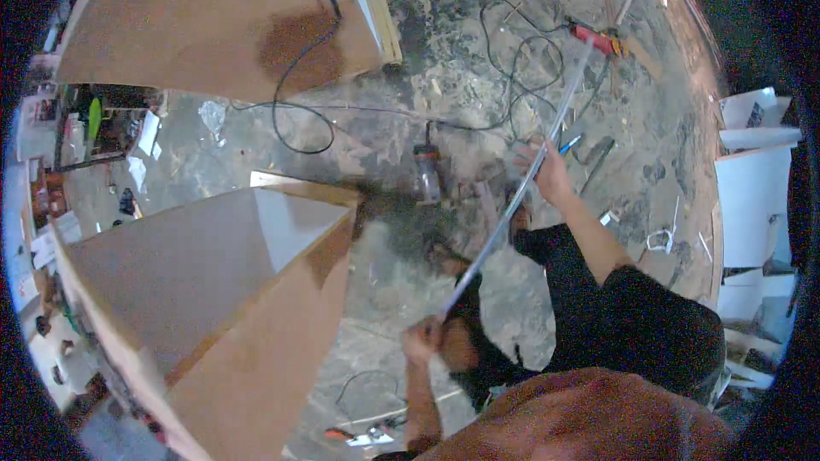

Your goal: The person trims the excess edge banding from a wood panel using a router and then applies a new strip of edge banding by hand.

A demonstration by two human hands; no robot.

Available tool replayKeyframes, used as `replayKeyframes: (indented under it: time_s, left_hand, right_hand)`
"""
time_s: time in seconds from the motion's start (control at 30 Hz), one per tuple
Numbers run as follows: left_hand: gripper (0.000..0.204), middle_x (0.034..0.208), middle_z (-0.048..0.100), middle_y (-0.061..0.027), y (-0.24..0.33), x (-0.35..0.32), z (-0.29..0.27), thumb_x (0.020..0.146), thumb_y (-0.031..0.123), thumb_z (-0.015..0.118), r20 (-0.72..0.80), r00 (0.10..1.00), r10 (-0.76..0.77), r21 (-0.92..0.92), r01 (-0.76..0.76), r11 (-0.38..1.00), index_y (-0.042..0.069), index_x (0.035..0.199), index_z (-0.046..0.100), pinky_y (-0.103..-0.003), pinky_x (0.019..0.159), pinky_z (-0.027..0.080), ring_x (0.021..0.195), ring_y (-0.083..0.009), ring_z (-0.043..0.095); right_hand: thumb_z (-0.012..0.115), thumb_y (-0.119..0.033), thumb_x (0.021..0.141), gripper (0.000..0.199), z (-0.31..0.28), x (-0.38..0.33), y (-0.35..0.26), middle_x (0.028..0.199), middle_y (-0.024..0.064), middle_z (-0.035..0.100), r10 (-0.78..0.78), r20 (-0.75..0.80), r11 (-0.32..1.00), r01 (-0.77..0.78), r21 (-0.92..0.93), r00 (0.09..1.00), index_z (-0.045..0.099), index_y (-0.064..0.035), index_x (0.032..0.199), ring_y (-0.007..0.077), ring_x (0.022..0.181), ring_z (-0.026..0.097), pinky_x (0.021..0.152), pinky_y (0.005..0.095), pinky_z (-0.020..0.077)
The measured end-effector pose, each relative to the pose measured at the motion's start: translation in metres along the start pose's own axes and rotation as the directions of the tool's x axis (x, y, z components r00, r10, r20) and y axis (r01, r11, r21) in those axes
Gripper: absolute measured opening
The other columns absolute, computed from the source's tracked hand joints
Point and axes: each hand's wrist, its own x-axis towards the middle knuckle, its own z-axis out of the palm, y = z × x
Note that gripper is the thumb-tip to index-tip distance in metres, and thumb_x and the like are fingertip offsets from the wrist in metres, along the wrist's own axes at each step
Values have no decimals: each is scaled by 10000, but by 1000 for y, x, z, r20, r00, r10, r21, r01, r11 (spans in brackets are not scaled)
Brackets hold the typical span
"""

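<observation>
One long strip (521,192), two hands (423,340) gripping

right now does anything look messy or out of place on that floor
Yes. Black cables loop loose across the stained floor, among wood scraps, with a power tool lying near the long thin strip that both hands hold.

You're in a carpentry workshop | plywood cabinet (213,290) | beside it: router (425,172), cables (512,60), dusty scrap-strewn floor (666,119)
</observation>
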Motion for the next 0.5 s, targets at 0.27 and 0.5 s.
replayKeyframes:
  time_s: [0.27, 0.5]
  left_hand:
    - [390, 746, 642, -132, 44, 237, 42, 850, 462, 590, -120, 955, 271, 202, -244, 949, 98, 970, 662, -408, 629, 480, 691, -315, 621]
    - [371, 929, 669, -152, 27, 302, 89, 837, 402, 634, -7, 881, 473, 389, -433, 813, 101, 1054, 634, -413, 702, 518, 819, -345, 655]
  right_hand:
    - [572, -316, 916, 259, -84, 143, -9, 765, 34, 599, -437, -31, 873, 416, -253, 899, 609, -60, 919, 142, 688, 570, 667, 309, 476]
    - [592, -300, 904, 294, -96, 164, -13, 800, 21, 609, -562, 439, 394, 694, -603, 701, 636, -18, 976, 103, 737, 563, 680, 261, 454]
